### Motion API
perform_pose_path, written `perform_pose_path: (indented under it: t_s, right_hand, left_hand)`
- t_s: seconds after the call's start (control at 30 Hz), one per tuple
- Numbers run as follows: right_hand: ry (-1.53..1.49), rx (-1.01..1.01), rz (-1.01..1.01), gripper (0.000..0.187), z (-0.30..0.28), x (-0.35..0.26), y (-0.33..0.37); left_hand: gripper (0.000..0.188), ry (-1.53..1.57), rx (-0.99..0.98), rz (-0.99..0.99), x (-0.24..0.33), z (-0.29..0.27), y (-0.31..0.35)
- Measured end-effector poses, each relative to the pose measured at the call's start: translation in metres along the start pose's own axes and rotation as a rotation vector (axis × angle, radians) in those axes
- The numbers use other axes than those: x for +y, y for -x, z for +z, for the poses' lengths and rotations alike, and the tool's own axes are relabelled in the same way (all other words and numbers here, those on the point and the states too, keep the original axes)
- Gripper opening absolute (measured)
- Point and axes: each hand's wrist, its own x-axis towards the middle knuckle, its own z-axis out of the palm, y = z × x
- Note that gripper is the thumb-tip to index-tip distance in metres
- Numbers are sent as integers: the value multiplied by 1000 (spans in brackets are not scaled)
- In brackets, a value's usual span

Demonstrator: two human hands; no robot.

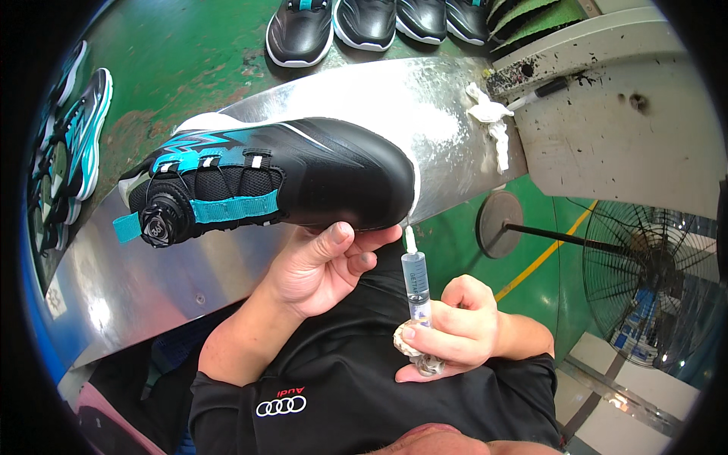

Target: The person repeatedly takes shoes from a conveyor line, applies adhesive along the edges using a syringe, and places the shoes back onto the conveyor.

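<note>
A black sneaker [341, 171] with turquoise trim, a white sole and a round lacing dial [161, 220] lies on its side, toe to the right. My left hand [318, 265] grips it from the near side, thumb and fingertips at the edge below the toe; part of the fingers is hidden under it. In my right hand [455, 326] is a clear syringe [415, 280] partly filled with clear liquid, held upright with its thin tip at the sole edge by the toe. A whitish wrapping [406, 340] sits around the syringe's lower end.
Under the sneaker runs a shiny metal bench [250, 280]. Several similar sneakers [299, 34] line the green surface at the back, with more sneakers [91, 136] at far left. At right are a crumpled white cloth [489, 114], a black-handled tool [542, 91] and a floor fan [652, 265].
</note>
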Motion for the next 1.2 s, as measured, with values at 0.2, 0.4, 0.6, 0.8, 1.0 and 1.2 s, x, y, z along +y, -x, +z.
perform_pose_path:
  t_s: [0.2,0.4,0.6,0.8,1.0,1.2]
  right_hand:
    - [-14,9,1,39,3,-2,4]
    - [72,305,-104,41,-1,2,14]
    - [96,296,12,65,-2,42,9]
    - [90,267,56,67,6,64,4]
    - [29,272,186,64,25,86,5]
    - [2,227,191,63,38,97,-15]
  left_hand:
    - [35,27,-15,-6,0,4,4]
    - [41,-6,-75,-46,1,-15,21]
    - [59,-40,53,-86,5,2,37]
    - [62,-49,51,-28,4,10,57]
    - [61,-251,295,58,7,-1,151]
    - [75,-556,552,417,38,26,184]
